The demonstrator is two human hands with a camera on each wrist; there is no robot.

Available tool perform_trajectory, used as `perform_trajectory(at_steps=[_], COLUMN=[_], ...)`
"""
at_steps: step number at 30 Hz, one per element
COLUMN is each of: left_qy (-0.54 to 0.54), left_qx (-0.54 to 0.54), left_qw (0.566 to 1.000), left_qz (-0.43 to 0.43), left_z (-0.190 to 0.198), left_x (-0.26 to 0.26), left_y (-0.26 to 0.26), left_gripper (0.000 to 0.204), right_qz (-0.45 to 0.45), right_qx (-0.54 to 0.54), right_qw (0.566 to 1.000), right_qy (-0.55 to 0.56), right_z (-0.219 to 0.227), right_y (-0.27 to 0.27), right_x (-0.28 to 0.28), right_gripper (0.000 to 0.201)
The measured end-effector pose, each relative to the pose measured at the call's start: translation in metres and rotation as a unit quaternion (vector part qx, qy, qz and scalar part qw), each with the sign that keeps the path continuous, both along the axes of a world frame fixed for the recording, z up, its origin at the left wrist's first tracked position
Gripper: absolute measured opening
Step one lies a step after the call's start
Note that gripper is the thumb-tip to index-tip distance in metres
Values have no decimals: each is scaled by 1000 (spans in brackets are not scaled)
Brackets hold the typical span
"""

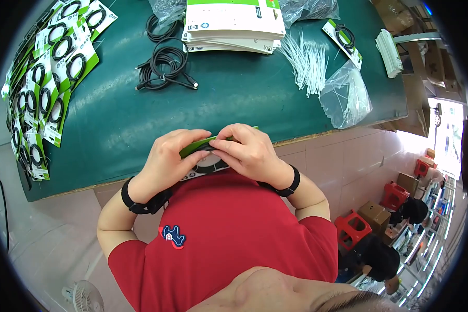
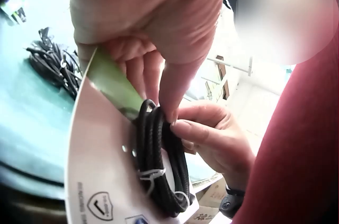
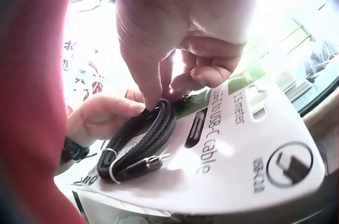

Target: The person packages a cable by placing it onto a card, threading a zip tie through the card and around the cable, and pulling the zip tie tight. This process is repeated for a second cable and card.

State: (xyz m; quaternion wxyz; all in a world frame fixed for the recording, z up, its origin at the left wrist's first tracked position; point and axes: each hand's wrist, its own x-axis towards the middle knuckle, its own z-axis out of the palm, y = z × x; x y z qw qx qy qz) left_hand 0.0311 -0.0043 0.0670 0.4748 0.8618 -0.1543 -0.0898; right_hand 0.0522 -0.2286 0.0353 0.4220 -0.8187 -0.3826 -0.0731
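Note:
Close against the person's chest is a white and green packaging card [image 2: 100, 144] with a coiled black braided USB-C cable [image 3: 153, 139] lying on its printed face. White ties [image 2: 153, 172] loop around the coil. My left hand [image 1: 166, 158] grips the card from the left, thumb on the coil's upper part and fingers behind the card. From the other side, my right hand [image 1: 252, 153] pinches the top of the coil between thumb and forefinger. Both thumbs nearly meet there. A metal plug end [image 3: 153, 163] lies along the coil, pointing across the card.
Carded cables [image 1: 62, 49] pile up at the table's left. Loose coiled cables [image 1: 164, 67] lie beside a stack of cards [image 1: 234, 26]. Further right are white zip ties [image 1: 307, 62], a clear plastic bag [image 1: 346, 96] and one carded cable [image 1: 343, 41]. The table's front edge [image 1: 307, 136] runs just beyond the hands.

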Motion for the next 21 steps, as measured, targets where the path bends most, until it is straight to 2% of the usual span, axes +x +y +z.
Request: perform_trajectory(at_steps=[1, 4, 14, 21], left_qy=[-4, -172, -280, -327], left_qx=[2, 15, 46, 73], left_qw=[1000, 985, 959, 942], left_qz=[-1, -4, 20, 15], left_z=[0, -4, -5, -6], left_x=[2, 8, 3, -2], left_y=[0, 2, -2, -5], left_gripper=[26, 27, 23, 23], right_qz=[-6, -9, -4, -4], right_qx=[11, 29, 26, 32], right_qw=[999, 997, 987, 989], right_qy=[-31, -74, -156, -141], right_z=[3, 4, 10, 7], right_y=[2, 5, 8, 3], right_x=[4, 13, 20, 10], right_gripper=[19, 20, 28, 26])
